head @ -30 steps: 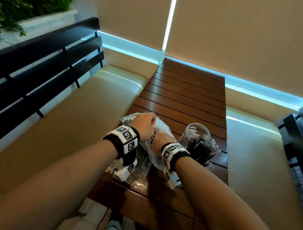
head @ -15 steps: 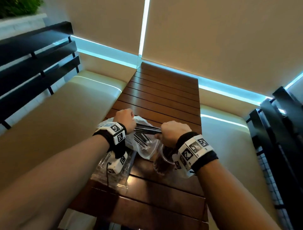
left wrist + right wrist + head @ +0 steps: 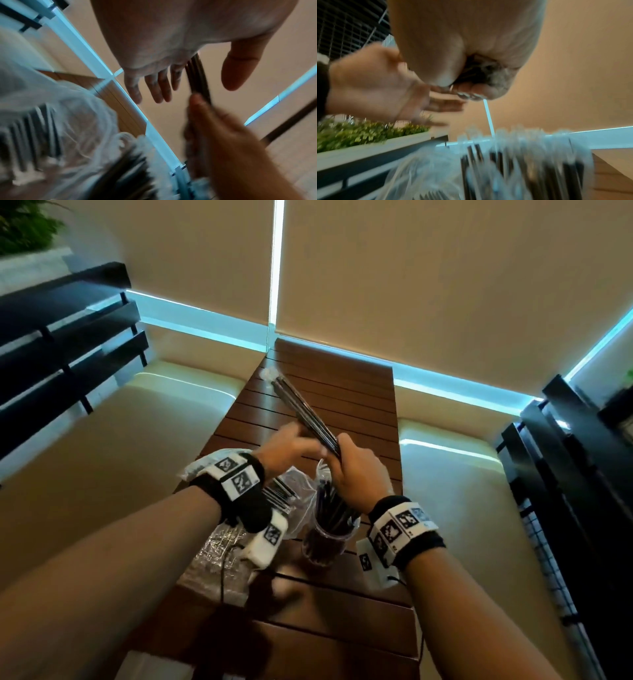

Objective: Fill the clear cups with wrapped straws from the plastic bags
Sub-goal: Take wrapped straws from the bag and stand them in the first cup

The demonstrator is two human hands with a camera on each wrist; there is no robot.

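Plastic bag [image 3: 287, 501] at 9 o'clock of clear cup [image 3: 325, 539], on slatted table [image 3: 342, 604]. Left hand [image 3: 287, 446] flat, fingers straight, beside straw bundle [image 3: 301, 412]. Right hand [image 3: 356, 470] clenched round bundle's lower end above cup, bundle pointing to 11 o'clock

We seem to be in a café or restaurant booth: a long slatted wooden counter [image 3: 342, 412] runs away from us between two cream padded bench seats [image 3: 113, 460], each backed by dark horizontal rails [image 3: 68, 337]. Beige roller blinds [image 3: 428, 275] cover the windows beyond the counter's far edge, with bright daylight showing beneath them, and a green planter hedge [image 3: 364, 132] lines the ledge behind the left seat.
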